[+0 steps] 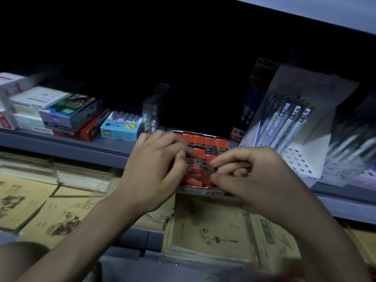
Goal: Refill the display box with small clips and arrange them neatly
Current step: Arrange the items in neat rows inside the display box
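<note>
One left hand (156,167); one right hand (254,176); one display box (203,189); five red packs (199,139), back row.

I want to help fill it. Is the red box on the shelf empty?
No, a row of small red packs stands across the back of the red box, with more near the front.

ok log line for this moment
step: arranging | left hand: pinches red clip pack | right hand: pinches second pack | display box: back row filled

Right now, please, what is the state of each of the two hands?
Left hand: closed, pinching a small red pack over the display box.
Right hand: fingers curled at the same pack; grip cannot be told.
</note>
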Motion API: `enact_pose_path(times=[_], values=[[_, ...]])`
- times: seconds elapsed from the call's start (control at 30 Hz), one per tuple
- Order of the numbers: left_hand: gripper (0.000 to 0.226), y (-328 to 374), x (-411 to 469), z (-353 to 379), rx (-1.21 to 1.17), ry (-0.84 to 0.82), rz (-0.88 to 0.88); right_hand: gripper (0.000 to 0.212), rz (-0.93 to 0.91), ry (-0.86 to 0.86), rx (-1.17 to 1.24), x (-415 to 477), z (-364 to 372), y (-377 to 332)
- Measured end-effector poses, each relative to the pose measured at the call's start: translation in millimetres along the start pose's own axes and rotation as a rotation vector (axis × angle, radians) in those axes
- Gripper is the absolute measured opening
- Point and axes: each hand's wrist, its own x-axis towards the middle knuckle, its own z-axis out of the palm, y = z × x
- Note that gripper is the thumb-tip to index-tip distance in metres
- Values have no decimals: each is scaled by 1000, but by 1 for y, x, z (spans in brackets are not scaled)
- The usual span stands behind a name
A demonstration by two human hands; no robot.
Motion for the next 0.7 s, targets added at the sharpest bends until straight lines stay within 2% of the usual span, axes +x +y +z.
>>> enact_pose_path(times=[0.1,0.2,0.37,0.53,0.7], values=[[43,-1,-1,-1,-6,-3,-7,21,47,71,134,1,-13,0],[42,-2,-1,-1,-6,-7,-10,16,87,113,224,0,-23,0],[42,0,-1,-1,-18,1,-14,12,132,181,257,4,-23,5],[42,0,-1,-1,-7,-11,-15,17,47,396,44,12,-8,17],[42,-1,0,-1,21,-15,-1,17,35,412,-15,16,2,19]])
